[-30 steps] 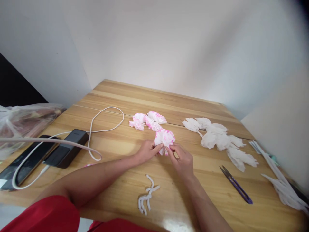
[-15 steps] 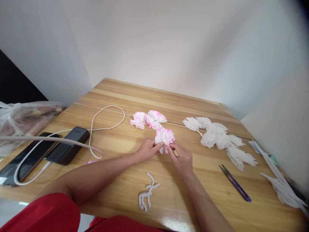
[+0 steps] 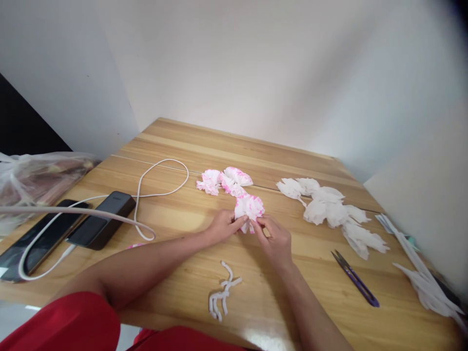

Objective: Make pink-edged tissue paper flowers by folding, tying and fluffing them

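Observation:
A ruffled white paper flower with pink edges (image 3: 249, 206) is pinched between both hands above the wooden table. My left hand (image 3: 224, 227) grips its lower left side with thumb and fingers. At its lower right edge, my right hand (image 3: 274, 239) is closed on the same flower. Just beyond it lie more pink-edged paper flowers (image 3: 236, 181), one of them (image 3: 209, 182) farther left. Several short white fuzzy stems (image 3: 224, 295) rest in a loose bunch between my forearms.
White tissue-like petals (image 3: 331, 204) lie to the right, with purple-handled thread snips (image 3: 355, 279) nearer me. White wrapped strips (image 3: 420, 263) line the right edge. A black power bank (image 3: 106, 222), a phone (image 3: 44, 239) and a looping white cable (image 3: 164, 194) occupy the left, beside a plastic bag (image 3: 40, 180).
Both hands keep the same hold on the paper flower, with hardly any movement. The view has shifted very slightly.

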{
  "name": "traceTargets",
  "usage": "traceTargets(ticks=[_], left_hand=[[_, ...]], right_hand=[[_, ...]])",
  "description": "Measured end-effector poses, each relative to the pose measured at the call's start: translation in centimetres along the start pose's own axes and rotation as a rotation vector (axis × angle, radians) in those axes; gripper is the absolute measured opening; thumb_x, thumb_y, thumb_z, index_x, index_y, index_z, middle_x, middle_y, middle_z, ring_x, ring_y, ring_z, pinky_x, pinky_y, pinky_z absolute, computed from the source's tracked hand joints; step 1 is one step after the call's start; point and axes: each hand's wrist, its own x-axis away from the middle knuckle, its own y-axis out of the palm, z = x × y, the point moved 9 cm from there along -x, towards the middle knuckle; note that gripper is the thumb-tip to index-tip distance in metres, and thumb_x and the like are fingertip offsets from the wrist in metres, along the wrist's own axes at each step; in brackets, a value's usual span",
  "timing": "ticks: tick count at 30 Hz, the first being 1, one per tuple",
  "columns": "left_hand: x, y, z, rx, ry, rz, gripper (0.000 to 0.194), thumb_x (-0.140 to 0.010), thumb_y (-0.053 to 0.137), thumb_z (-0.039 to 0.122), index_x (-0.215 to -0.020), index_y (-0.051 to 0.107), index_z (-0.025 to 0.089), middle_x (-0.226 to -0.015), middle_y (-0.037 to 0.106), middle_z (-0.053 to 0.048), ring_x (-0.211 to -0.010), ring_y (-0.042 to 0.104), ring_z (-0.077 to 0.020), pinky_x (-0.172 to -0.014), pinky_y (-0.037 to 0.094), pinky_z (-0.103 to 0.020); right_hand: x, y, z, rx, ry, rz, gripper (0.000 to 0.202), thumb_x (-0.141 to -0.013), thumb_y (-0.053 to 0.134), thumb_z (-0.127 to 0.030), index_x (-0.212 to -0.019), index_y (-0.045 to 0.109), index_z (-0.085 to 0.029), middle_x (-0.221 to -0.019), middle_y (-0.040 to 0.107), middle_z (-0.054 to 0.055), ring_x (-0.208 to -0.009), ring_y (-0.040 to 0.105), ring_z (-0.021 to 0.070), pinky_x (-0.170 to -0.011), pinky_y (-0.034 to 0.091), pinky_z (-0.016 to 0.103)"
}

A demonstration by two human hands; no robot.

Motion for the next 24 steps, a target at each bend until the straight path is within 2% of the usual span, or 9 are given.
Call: traceTargets(ticks=[4,11,13,16,19,21,24], left_hand=[[0.0,0.0,0.1,-0.003,-0.006,-0.006,0.05,-0.087,0.043,0.053,-0.065,0.059,0.01,-0.058,0.057,-0.003,-0.053,0.053,-0.012,-0.049,0.04,-0.019],[0.0,-0.5,0.4,-0.052,-0.027,0.021,0.047,-0.084,0.045,0.051,-0.064,0.058,0.012,-0.058,0.059,-0.003,-0.054,0.054,-0.0122,-0.049,0.04,-0.019],[0.0,-0.6,0.4,-0.036,-0.029,0.029,0.047,-0.084,0.045,0.051,-0.064,0.058,0.012,-0.057,0.059,-0.003,-0.053,0.054,-0.0122,-0.049,0.04,-0.02],[0.1,-0.6,0.4,-0.022,-0.039,0.042,0.046,-0.083,0.046,0.051,-0.066,0.061,0.011,-0.06,0.061,-0.004,-0.054,0.055,-0.0128,-0.05,0.041,-0.02],[0.1,-0.6,0.7,-0.081,-0.021,0.047,0.047,-0.084,0.044,0.049,-0.066,0.062,0.011,-0.059,0.061,-0.005,-0.054,0.055,-0.0131,-0.049,0.04,-0.02],[0.2,-0.5,0.9,-0.136,-0.001,0.044,0.046,-0.084,0.044,0.048,-0.063,0.061,0.011,-0.057,0.06,-0.004,-0.052,0.054,-0.0127,-0.048,0.037,-0.02],[0.3,-0.3,1.2,-0.148,0.009,0.017,0.044,-0.084,0.044,0.046,-0.062,0.058,0.011,-0.057,0.059,-0.004,-0.052,0.053,-0.0124,-0.048,0.037,-0.019]], right_hand=[[0.2,0.1,0.6,-0.036,0.06,-0.003,0.007,-0.087,0.055,-0.02,-0.085,0.061,-0.018,-0.084,0.067,0.005,-0.076,0.064,0.0144,-0.069,0.049,0.025],[0.6,0.6,3.2,-0.275,0.419,-0.056,0.025,-0.092,0.047,-0.031,-0.079,0.063,-0.017,-0.073,0.066,0.001,-0.066,0.06,0.013,-0.063,0.047,0.024],[0.7,0.7,3.3,-0.3,0.419,-0.056,0.023,-0.091,0.047,-0.032,-0.085,0.064,-0.017,-0.078,0.066,0.002,-0.071,0.061,0.0136,-0.065,0.048,0.024],[0.5,0.7,2.5,-0.26,0.296,-0.053,0.017,-0.087,0.054,-0.03,-0.095,0.062,-0.018,-0.091,0.067,0.005,-0.079,0.062,0.015,-0.07,0.049,0.026],[0.3,0.5,1.6,-0.173,0.198,-0.044,0.013,-0.083,0.06,-0.028,-0.089,0.061,-0.017,-0.09,0.065,0.006,-0.077,0.06,0.0148,-0.07,0.048,0.026],[0.3,0.5,1.7,-0.174,0.231,-0.04,0.013,-0.084,0.06,-0.028,-0.077,0.06,-0.017,-0.081,0.064,0.004,-0.071,0.058,0.0134,-0.068,0.046,0.026],[0.5,0.8,2.9,-0.273,0.387,-0.045,0.023,-0.085,0.057,-0.03,-0.066,0.058,-0.017,-0.068,0.061,0.0,-0.063,0.055,0.0117,-0.062,0.043,0.024]])
